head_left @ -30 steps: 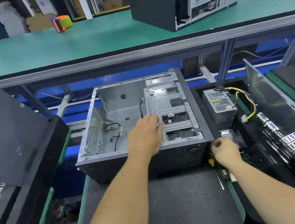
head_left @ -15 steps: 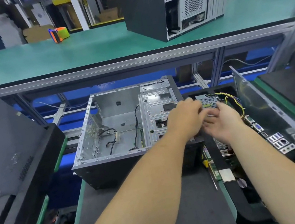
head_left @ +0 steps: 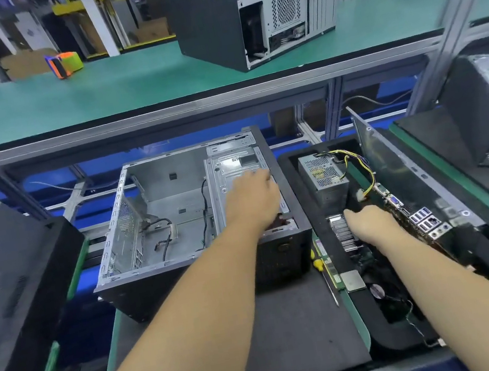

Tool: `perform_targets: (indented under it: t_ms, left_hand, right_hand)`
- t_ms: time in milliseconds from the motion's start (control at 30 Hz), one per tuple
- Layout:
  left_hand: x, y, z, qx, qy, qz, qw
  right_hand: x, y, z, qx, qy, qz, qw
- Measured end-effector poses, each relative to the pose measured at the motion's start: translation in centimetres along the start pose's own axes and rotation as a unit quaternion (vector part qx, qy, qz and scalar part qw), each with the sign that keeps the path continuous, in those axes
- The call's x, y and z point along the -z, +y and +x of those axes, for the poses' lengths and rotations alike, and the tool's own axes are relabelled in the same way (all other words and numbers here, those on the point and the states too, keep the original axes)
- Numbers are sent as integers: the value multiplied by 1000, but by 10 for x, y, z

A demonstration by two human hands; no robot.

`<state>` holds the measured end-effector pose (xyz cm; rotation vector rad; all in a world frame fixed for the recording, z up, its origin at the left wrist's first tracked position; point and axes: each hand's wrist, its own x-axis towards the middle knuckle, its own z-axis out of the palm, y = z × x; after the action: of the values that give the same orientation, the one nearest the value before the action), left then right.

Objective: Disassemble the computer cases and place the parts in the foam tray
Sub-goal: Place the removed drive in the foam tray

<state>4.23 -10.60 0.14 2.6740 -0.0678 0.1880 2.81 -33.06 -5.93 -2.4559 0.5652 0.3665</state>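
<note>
An open, mostly stripped computer case lies on its side on the black mat. My left hand reaches over its drive cage with the fingers stretched forward and blurred, holding nothing I can see. To the right, the black foam tray holds a power supply with yellow wires, a heatsink, a motherboard and a side panel standing on edge. My right hand is low in the tray beside the heatsink, its fingers hidden.
A yellow-handled screwdriver lies between case and tray, next to a memory stick and a CPU chip. Another case and a tape dispenser sit on the upper green shelf. Black cases flank both sides.
Both hands met above the power supply half a second ago. They have since parted: the left went back over the drive cage, the right dropped into the tray by the heatsink.
</note>
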Motion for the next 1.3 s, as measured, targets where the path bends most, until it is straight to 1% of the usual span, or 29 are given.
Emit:
perform_targets:
  t_ms: [67, 100, 167, 200, 233, 267, 333, 400, 500, 533, 567, 633, 700, 733, 800, 867, 933, 1033, 1067, 1100, 1133, 1200, 1233, 1267, 1300]
  left_hand:
    - [9, -24, -4, 47, 4, 48, 998]
    - [12, -34, -8, 70, 6, 56, 996]
    - [11, -51, -18, 117, 15, 50, 992]
    - [9, -58, -22, 147, 17, 28, 989]
    - [5, -64, -26, 181, 13, -1, 983]
    - [2, -68, -30, 219, 0, -25, 975]
    - [-2, -76, -29, 274, -34, -53, 960]
    - [1, -82, -19, 322, -49, -98, 940]
    - [8, -86, -5, 368, -77, -169, 911]
    - [13, -84, -1, 389, -82, -207, 894]
    - [15, -84, 3, 387, -92, -214, 892]
    - [14, -87, 13, 416, -75, -347, 837]
    - [14, -87, 13, 417, -97, -399, 811]
    - [12, -90, 14, 432, -92, -437, 784]
    - [11, -92, 12, 450, -81, -477, 751]
    - [12, -92, 10, 451, -68, -483, 747]
    - [18, -91, 5, 453, -77, -471, 753]
    - [20, -94, 4, 464, -88, -476, 742]
    - [22, -95, 3, 462, -80, -478, 743]
    - [23, -99, 5, 460, -78, -460, 756]
    - [23, -104, 9, 465, -56, -468, 749]
    - [27, -120, 13, 463, -23, -471, 750]
    - [36, -130, 14, 480, 10, -455, 750]
    - [43, -140, 16, 480, 19, -382, 790]
    - [47, -151, 18, 476, 13, -331, 815]
  right_hand:
    - [-2, -17, -5, 48, 16, -14, 999]
    - [-4, -30, -8, 88, 44, 10, 995]
    - [-11, -63, -17, 187, 105, 81, 973]
    - [-17, -82, -22, 229, 114, 111, 960]
    - [-23, -99, -27, 259, 105, 120, 953]
    - [-31, -112, -31, 272, 84, 107, 953]
    - [-49, -125, -32, 247, 56, 29, 967]
    - [-61, -126, -31, 218, 78, -52, 971]
    - [-64, -125, -30, 207, 112, -51, 971]
    - [-64, -124, -28, 211, 119, -47, 969]
    - [-65, -123, -28, 216, 125, -48, 967]
    - [-67, -124, -29, 216, 139, -57, 965]
    - [-67, -125, -31, 209, 145, -71, 965]
    - [-68, -125, -31, 206, 145, -75, 965]
    - [-68, -124, -30, 210, 146, -74, 964]
    - [-68, -123, -30, 215, 146, -70, 963]
    - [-68, -123, -31, 214, 148, -72, 963]
    - [-67, -124, -32, 216, 149, -73, 962]
    - [-67, -124, -33, 216, 149, -73, 962]
    - [-67, -124, -33, 214, 150, -73, 962]
    - [-67, -123, -33, 214, 151, -73, 962]
    - [-67, -123, -34, 213, 156, -75, 962]
    - [-67, -124, -34, 212, 157, -75, 962]
    - [-68, -124, -34, 212, 159, -75, 961]
    - [-68, -124, -34, 211, 162, -76, 961]
